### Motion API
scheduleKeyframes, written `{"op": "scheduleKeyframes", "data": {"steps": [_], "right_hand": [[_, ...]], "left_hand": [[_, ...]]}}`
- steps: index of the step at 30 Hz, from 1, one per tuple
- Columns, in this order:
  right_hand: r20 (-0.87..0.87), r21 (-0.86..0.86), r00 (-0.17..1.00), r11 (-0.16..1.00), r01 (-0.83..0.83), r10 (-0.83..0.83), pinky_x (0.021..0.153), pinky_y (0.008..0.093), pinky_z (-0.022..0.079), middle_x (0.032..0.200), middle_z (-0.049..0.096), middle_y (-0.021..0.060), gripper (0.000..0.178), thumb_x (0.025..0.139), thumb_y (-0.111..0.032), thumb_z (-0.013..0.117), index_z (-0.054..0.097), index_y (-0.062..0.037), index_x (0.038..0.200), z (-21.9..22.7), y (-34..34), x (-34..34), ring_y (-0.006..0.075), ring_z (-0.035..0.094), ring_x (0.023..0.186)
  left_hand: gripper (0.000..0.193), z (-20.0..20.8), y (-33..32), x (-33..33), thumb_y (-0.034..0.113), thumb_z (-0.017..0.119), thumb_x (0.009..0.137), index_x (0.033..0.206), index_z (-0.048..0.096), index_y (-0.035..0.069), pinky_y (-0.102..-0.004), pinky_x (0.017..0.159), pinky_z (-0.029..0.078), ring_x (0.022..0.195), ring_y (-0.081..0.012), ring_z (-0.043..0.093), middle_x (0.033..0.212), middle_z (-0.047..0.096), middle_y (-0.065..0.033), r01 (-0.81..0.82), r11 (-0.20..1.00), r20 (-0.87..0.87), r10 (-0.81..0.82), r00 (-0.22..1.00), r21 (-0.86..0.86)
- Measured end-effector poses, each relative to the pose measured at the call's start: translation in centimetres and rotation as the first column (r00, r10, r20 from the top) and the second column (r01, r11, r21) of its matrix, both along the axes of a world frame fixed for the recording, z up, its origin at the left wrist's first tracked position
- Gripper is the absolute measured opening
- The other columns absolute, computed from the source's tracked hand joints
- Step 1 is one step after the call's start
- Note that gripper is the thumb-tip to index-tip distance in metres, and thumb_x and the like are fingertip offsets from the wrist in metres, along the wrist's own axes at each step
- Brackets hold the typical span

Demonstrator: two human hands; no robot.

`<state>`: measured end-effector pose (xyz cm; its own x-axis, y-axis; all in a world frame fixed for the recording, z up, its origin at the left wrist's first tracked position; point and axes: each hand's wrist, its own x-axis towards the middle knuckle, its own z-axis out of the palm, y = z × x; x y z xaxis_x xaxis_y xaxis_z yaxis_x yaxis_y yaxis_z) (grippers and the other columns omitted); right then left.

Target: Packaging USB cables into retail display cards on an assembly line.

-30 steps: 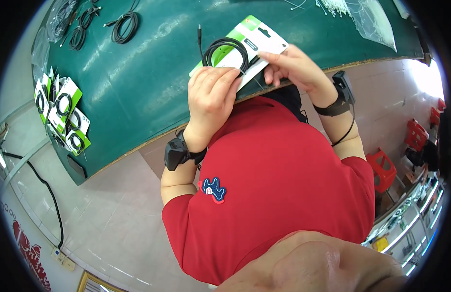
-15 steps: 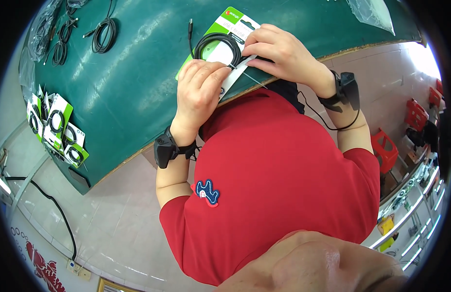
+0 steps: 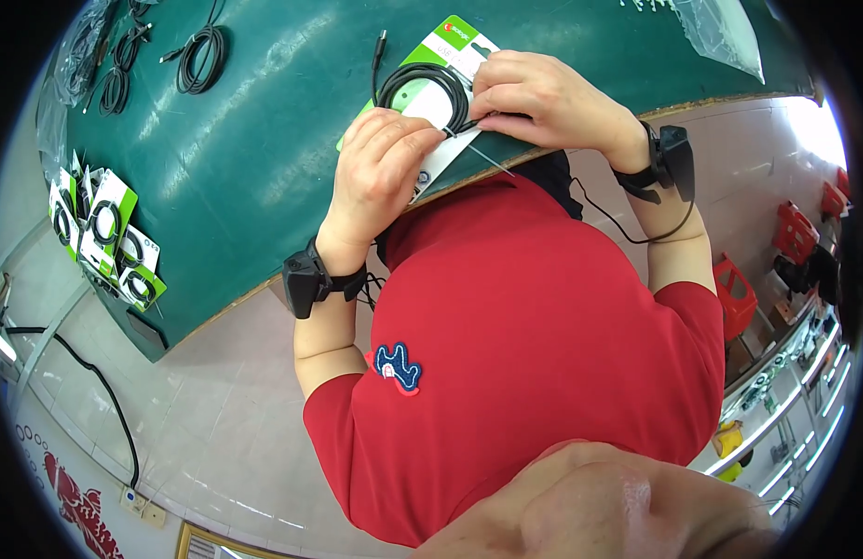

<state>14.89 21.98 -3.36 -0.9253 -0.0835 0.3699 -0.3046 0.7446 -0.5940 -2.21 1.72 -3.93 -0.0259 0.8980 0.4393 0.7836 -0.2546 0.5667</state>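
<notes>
A black cable [image 3: 461, 93] lies coiled on a green-and-white packaging card [image 3: 461, 58] near the table's front edge. One plug end stands out past the coil's far left side. My left hand [image 3: 377, 163] is closed, with thumb and fingertips pinching the near side of the coil against the card. A thin pale cable tie [image 3: 493, 161] runs from beside those fingertips toward the table edge. On the coil's right, my right hand [image 3: 540, 101] is closed on a dark part of the same cable; its fingertips partly hide it.
Several carded cables [image 3: 105, 224] are heaped at the table's left edge. Loose coiled cables [image 3: 200, 61] lie farther back on the green table [image 3: 254, 177]. A clear plastic bag [image 3: 720, 37] sits at the far right. Red chairs [image 3: 734, 298] stand on the floor beyond.
My right hand has shifted slightly right and down, with its fingers drawn closer together on the cable. The coil and its plug end have moved a little to the right.
</notes>
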Motion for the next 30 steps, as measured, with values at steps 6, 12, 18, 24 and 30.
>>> {"op": "scheduleKeyframes", "data": {"steps": [6, 12, 18, 24, 30], "right_hand": [[-0.05, -0.19, 0.938, 0.926, 0.327, -0.342, 0.075, 0.0351, 0.053, 0.095, 0.062, 0.0084, 0.021, 0.081, -0.015, 0.079, 0.069, -0.005, 0.097, 0.5, -1.6, -1.6, 0.0269, 0.062, 0.088], [-0.078, -0.039, 0.878, 0.881, 0.471, -0.472, 0.068, 0.0341, 0.052, 0.091, 0.062, 0.0073, 0.019, 0.082, -0.016, 0.079, 0.069, -0.0051, 0.095, -1.1, -2.9, -3.3, 0.0247, 0.063, 0.082], [0.042, -0.05, 0.896, 0.895, 0.443, -0.442, 0.064, 0.0345, 0.05, 0.086, 0.061, 0.0059, 0.017, 0.083, -0.018, 0.078, 0.069, -0.0059, 0.09, -1.2, -2.3, -3.7, 0.0236, 0.061, 0.076], [0.074, -0.073, 0.896, 0.893, 0.443, -0.438, 0.065, 0.0337, 0.049, 0.085, 0.06, 0.0054, 0.015, 0.085, -0.017, 0.077, 0.071, -0.0062, 0.093, -0.7, -2.9, -4.0, 0.0226, 0.061, 0.076], [0.031, -0.063, 0.939, 0.937, 0.343, -0.342, 0.066, 0.033, 0.049, 0.086, 0.06, 0.0049, 0.015, 0.086, -0.016, 0.075, 0.073, -0.0058, 0.096, -1.1, -3.0, -5.1, 0.0218, 0.061, 0.077]], "left_hand": [[0.022, 0.9, -0.1, 0.7, 0.001, 0.074, 0.074, 0.095, 0.068, 0.005, -0.0401, 0.084, 0.05, 0.084, -0.0259, 0.064, 0.092, 0.068, -0.0053, -0.031, 0.999, 0.008, 0.031, 0.999, -0.035], [0.022, 0.0, 0.2, 1.3, 0.004, 0.078, 0.075, 0.095, 0.069, 0.006, -0.0418, 0.083, 0.05, 0.083, -0.0267, 0.063, 0.09, 0.067, -0.0054, -0.079, 0.997, 0.042, 0.079, 0.996, -0.003], [0.023, -0.7, 0.1, 1.1, 0.005, 0.079, 0.075, 0.096, 0.07, 0.006, -0.0413, 0.084, 0.049, 0.085, -0.0271, 0.062, 0.089, 0.065, -0.0056, -0.088, 0.996, 0.086, 0.084, 0.993, 0.036], [0.022, 0.1, 0.1, 2.6, 0.004, 0.077, 0.079, 0.1, 0.071, 0.005, -0.041, 0.084, 0.05, 0.093, -0.027, 0.063, 0.102, 0.067, -0.009, -0.579, 0.815, 0.156, 0.573, 0.804, -0.01], [0.023, -1.2, -0.3, 2.3, 0.004, 0.076, 0.079, 0.102, 0.071, 0.004, -0.0396, 0.085, 0.05, 0.097, -0.0282, 0.064, 0.11, 0.068, -0.011, -0.564, 0.824, 0.213, 0.563, 0.799, -0.062]]}}
